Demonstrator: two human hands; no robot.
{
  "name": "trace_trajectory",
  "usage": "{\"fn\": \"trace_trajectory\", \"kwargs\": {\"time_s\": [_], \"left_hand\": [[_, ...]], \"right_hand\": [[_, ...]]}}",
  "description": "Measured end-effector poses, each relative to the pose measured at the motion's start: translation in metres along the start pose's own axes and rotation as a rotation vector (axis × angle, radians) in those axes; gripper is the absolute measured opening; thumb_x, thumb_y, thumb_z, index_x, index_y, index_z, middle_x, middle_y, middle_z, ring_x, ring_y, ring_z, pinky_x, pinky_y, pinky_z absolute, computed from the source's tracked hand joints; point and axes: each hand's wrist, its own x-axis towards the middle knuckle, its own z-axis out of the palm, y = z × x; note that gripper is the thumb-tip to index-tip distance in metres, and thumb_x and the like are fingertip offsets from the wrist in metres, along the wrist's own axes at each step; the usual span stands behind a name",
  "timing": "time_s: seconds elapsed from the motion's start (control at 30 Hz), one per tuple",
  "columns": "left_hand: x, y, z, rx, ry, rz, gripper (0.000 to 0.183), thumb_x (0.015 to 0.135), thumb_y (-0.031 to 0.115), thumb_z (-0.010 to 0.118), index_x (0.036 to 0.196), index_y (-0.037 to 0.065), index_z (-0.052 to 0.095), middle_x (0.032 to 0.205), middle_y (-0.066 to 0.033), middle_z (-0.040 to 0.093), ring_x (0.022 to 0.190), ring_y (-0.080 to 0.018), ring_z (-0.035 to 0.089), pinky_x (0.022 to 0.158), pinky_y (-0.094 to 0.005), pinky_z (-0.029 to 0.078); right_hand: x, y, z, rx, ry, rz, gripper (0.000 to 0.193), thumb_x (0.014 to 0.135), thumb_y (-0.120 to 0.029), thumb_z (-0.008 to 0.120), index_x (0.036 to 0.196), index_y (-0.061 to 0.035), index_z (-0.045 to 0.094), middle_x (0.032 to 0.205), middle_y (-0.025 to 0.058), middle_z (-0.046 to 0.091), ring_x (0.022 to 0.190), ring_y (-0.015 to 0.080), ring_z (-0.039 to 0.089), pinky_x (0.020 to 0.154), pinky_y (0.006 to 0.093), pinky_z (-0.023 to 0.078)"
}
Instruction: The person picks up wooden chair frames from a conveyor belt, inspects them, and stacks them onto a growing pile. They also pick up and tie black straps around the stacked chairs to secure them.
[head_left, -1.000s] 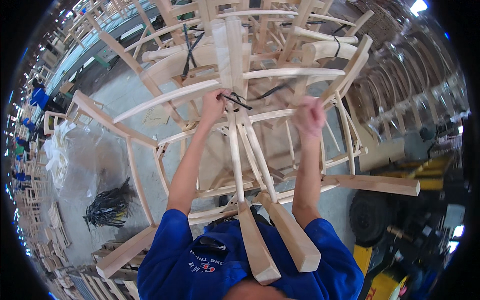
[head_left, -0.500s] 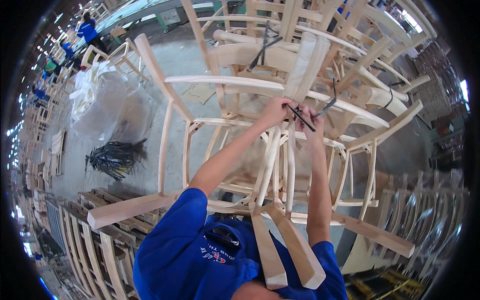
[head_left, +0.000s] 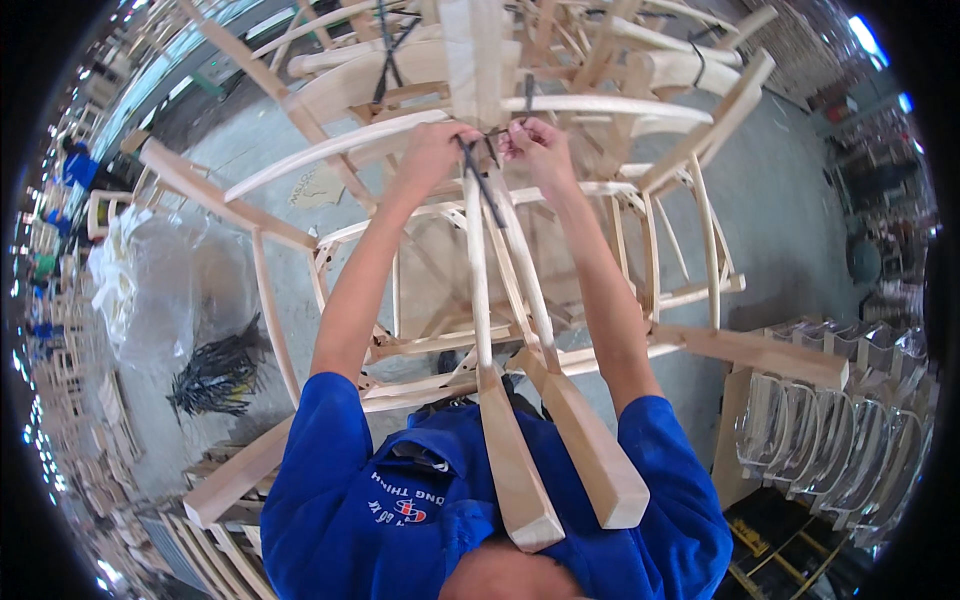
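My left hand (head_left: pixel 438 152) and my right hand (head_left: pixel 541 154) are close together at the meeting point of two unfinished wooden chair frames. Both are closed in a pinch on a black strap (head_left: pixel 482 183), one end of which hangs down between the arms. The strap passes around the joined wood, though my fingers hide part of it. Two pale chair legs (head_left: pixel 520 465) run side by side from there toward my chest. A curved wooden rail (head_left: pixel 335 155) lies left of my left hand, and another rail (head_left: pixel 630 107) extends right of my right hand.
More chair frames (head_left: pixel 640 75) with black ties are stacked beyond my hands. On the floor at left are a clear plastic bag of white material (head_left: pixel 150 285) and a bundle of black straps (head_left: pixel 222 375). Plastic-wrapped curved wooden parts (head_left: pixel 830 430) stand at right.
The view has shifted, so the frames sit further left and higher. My hands have drawn slightly apart along the strap, the right one turning outward.
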Motion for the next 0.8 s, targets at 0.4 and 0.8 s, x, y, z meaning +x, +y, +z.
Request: {"fn": "trace_trajectory", "kwargs": {"time_s": [0.4, 0.8], "left_hand": [[-0.053, -0.037, 0.017, -0.611, 0.184, -0.417, 0.009, 0.087, 0.003, 0.059, 0.091, -0.001, 0.065, 0.079, -0.0065, 0.065, 0.066, -0.0120, 0.060, 0.062, -0.0257, 0.049], [-0.039, 0.009, 0.069, -0.661, 0.139, -0.196, 0.011, 0.089, 0.007, 0.058, 0.093, -0.003, 0.057, 0.077, -0.0054, 0.063, 0.071, -0.0085, 0.058, 0.067, -0.0226, 0.046]], "right_hand": [[-0.016, 0.096, -0.061, 0.378, 0.429, 0.287, 0.022, 0.097, -0.019, 0.045, 0.092, 0.0020, 0.050, 0.087, 0.0131, 0.058, 0.077, 0.0240, 0.060, 0.075, 0.0355, 0.055], [0.027, 0.101, -0.052, 1.012, 0.314, 0.210, 0.018, 0.095, -0.011, 0.038, 0.079, -0.0041, 0.045, 0.064, 0.0067, 0.043, 0.052, 0.0175, 0.043, 0.050, 0.0312, 0.044]]}}
